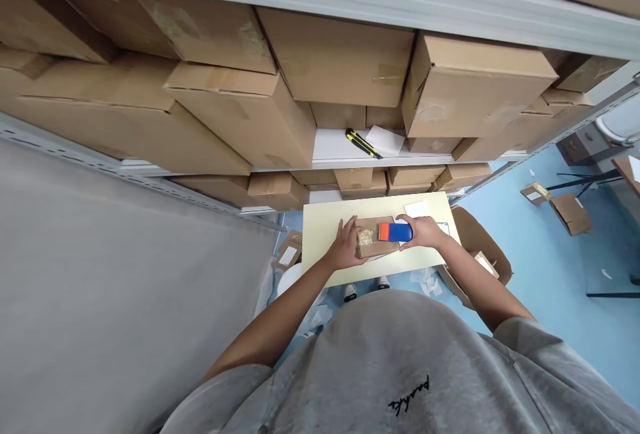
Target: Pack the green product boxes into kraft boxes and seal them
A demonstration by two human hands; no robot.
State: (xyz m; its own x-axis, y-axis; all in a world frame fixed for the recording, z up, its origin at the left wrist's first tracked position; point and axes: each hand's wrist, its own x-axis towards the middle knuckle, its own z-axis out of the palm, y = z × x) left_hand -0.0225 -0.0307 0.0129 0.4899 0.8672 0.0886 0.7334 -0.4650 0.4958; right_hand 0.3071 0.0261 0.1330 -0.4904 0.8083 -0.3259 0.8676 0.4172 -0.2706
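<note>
Grey T-shirt point(400, 361) foremost; left fingers point(350, 229) clamped on one cardboard parcel point(373, 237), right fingers point(407, 221) clamped on one blue-orange block point(395, 233).

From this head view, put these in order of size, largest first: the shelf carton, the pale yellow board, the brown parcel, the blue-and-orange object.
The shelf carton and pale yellow board look similar; nearness makes it unsure. Then the brown parcel, then the blue-and-orange object.

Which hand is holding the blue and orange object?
The right hand grips the blue and orange object; the left hand is on the small cardboard box instead.
</note>
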